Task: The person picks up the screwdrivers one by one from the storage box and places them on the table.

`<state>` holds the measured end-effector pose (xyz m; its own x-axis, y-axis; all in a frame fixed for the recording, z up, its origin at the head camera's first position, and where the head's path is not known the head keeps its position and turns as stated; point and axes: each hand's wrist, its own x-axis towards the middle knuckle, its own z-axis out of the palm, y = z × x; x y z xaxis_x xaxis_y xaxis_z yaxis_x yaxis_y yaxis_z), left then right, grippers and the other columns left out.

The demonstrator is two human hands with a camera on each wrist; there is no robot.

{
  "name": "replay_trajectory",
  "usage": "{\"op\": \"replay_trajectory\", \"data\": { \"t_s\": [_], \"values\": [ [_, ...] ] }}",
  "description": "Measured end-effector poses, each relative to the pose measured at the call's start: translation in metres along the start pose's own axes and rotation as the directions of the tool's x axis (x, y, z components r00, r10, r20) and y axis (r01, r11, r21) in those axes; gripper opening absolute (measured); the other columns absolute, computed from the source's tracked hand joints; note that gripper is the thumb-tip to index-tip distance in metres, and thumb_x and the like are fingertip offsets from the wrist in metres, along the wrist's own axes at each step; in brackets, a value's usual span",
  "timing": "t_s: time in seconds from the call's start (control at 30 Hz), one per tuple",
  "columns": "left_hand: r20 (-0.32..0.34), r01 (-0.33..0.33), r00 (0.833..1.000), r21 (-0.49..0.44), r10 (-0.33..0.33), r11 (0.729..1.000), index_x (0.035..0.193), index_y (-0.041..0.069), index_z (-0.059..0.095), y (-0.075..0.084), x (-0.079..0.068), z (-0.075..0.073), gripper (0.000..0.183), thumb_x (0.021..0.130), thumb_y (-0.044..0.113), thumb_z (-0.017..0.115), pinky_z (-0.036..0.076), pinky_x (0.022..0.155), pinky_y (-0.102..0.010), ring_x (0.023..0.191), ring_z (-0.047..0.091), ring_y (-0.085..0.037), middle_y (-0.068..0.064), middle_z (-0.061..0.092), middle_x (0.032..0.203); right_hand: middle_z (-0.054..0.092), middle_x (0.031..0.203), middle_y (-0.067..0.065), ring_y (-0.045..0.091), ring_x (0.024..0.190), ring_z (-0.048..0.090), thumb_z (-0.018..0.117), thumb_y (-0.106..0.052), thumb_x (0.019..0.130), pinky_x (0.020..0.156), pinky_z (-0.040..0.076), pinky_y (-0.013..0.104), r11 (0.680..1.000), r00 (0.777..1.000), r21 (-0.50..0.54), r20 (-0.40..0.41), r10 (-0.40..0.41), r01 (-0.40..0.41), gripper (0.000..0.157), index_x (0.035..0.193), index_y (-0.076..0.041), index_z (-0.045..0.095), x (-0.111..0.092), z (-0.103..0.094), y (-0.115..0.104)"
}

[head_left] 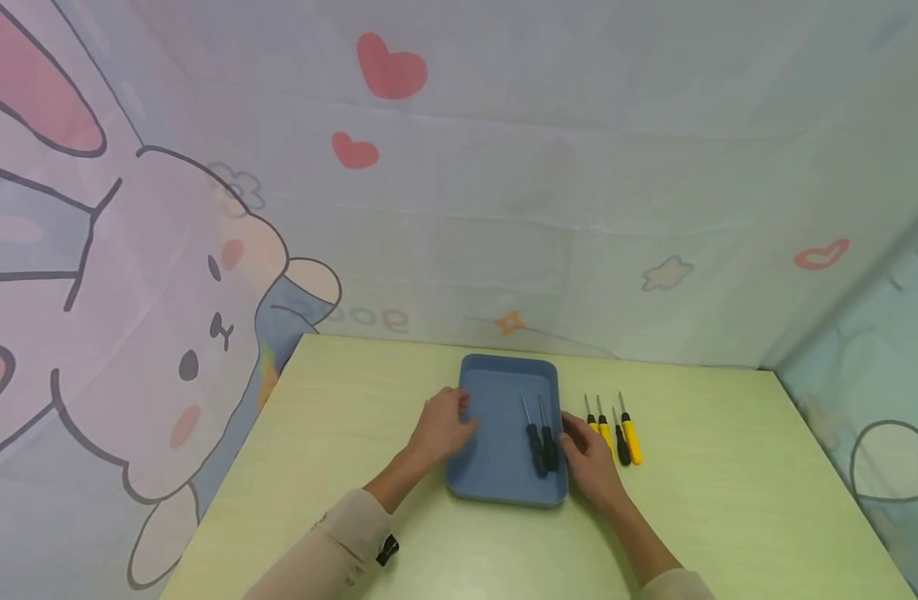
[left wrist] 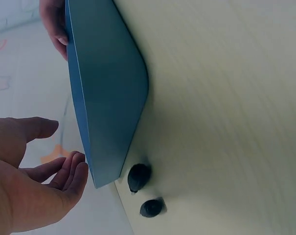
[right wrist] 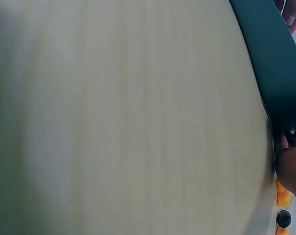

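A blue rectangular tray [head_left: 496, 433] lies on the table, with two dark-handled screwdrivers [head_left: 541, 446] side by side in its right half. My left hand [head_left: 439, 425] is at the left rim; the left wrist view shows its thumb and loosely bent fingers apart, fingertips close to the rim. At the opposite side, my right hand [head_left: 594, 462] holds the tray wall, thumb at the rim and fingers against the outside. To its right lie several screwdrivers [head_left: 629, 437], mostly yellow-handled, shafts pointing away; the right hand partly covers them.
Two dark rounded ends [left wrist: 139, 177] show on the table beside the tray in the left wrist view, hidden in the head view. A pale wood-grain table [head_left: 353, 400] carries everything. Behind it hangs a printed cloth [head_left: 579, 208] with hearts and a rabbit.
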<state>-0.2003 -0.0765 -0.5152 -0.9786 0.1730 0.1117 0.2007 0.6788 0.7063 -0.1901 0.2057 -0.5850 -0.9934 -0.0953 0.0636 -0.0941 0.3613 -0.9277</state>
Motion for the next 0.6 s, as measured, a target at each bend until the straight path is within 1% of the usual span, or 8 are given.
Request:
{"op": "replay_trajectory", "data": {
  "t_s": [0.13,0.2,0.3,0.4,0.53,0.6],
  "values": [
    [0.008,0.005,1.0,-0.031,-0.005,0.999,0.133,-0.01,0.063,0.005,-0.002,0.005,0.045,0.092,0.007,0.072,0.059,0.095,-0.047,0.112,0.069,-0.034,-0.019,0.067,0.12,0.055,0.154,0.021,0.037,0.142,0.054,0.054,-0.013,0.111,0.118,0.041,0.052,1.0,1.0,0.005,0.012,-0.009,0.009,0.046,0.155,0.0,0.05,0.001,-0.001,0.0],
    [0.003,-0.005,1.0,-0.035,0.006,0.999,0.132,-0.011,0.063,0.007,-0.003,0.008,0.046,0.091,0.007,0.072,0.059,0.095,-0.048,0.111,0.069,-0.034,-0.019,0.067,0.119,0.054,0.155,0.022,0.038,0.142,0.053,0.054,-0.013,0.111,0.119,0.041,0.053,1.0,1.0,0.008,0.013,-0.012,0.012,0.047,0.155,0.001,0.05,0.001,-0.001,0.0],
    [0.007,-0.003,1.0,-0.049,0.003,0.999,0.136,-0.011,0.061,0.007,-0.003,0.011,0.049,0.093,0.008,0.073,0.058,0.097,-0.048,0.113,0.068,-0.035,-0.02,0.067,0.122,0.053,0.155,0.024,0.039,0.142,0.053,0.054,-0.013,0.111,0.118,0.041,0.053,1.0,1.0,0.015,0.009,-0.025,0.025,0.047,0.155,0.002,0.049,0.0,0.0,0.0],
    [0.007,0.01,1.0,-0.075,-0.01,0.997,0.14,-0.012,0.058,0.006,-0.004,0.016,0.052,0.094,0.009,0.072,0.058,0.098,-0.049,0.116,0.067,-0.037,-0.02,0.066,0.124,0.054,0.154,0.024,0.039,0.141,0.054,0.055,-0.011,0.11,0.117,0.045,0.047,0.999,0.999,0.021,0.005,-0.032,0.032,0.047,0.155,0.003,0.05,-0.001,0.0,-0.001],
    [-0.005,0.016,1.0,-0.09,-0.017,0.996,0.141,-0.013,0.056,0.005,-0.003,0.021,0.055,0.093,0.008,0.073,0.058,0.099,-0.049,0.116,0.067,-0.036,-0.02,0.067,0.124,0.056,0.153,0.023,0.038,0.141,0.055,0.055,-0.009,0.11,0.114,0.048,0.035,1.0,1.0,0.009,-0.001,-0.029,0.029,0.046,0.154,0.002,0.051,-0.001,0.0,0.0],
    [-0.005,0.017,1.0,-0.091,-0.017,0.996,0.141,-0.013,0.056,0.005,-0.003,0.024,0.055,0.093,0.008,0.073,0.058,0.099,-0.049,0.116,0.067,-0.035,-0.02,0.067,0.124,0.056,0.152,0.023,0.038,0.14,0.055,0.055,-0.009,0.109,0.113,0.049,0.034,1.0,1.0,0.007,-0.006,-0.03,0.03,0.046,0.153,0.002,0.051,-0.002,0.001,0.0]
  ]
}}
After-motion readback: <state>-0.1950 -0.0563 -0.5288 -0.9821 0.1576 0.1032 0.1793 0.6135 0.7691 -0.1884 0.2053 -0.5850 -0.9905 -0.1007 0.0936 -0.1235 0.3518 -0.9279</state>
